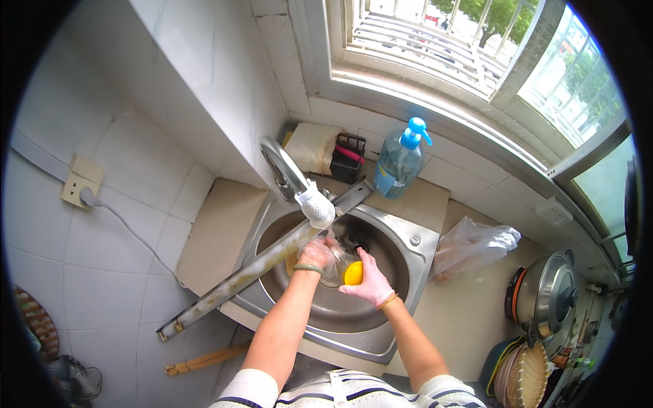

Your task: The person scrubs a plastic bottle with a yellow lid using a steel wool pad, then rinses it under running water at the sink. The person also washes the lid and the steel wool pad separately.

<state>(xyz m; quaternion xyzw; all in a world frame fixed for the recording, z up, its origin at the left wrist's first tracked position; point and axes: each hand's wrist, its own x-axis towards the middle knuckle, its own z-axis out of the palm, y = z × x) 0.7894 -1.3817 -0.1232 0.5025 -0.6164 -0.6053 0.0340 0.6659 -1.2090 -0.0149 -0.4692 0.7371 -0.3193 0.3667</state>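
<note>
Over the steel sink, my right hand, in a thin pink glove, grips a clear container with a yellow lid. My left hand is under the faucet with what looks like clear plastic film around its fingers, next to the container; what exactly its fingers hold is hard to tell. A stained metal strip lies slantwise across the sink's left part, beneath the faucet head. Dark scraps lie in the basin behind the hands.
A blue pump bottle stands behind the sink beside a black basket and a folded cloth. On the right counter are a plastic bag and a lidded steel pot, with woven baskets nearer. A window is above.
</note>
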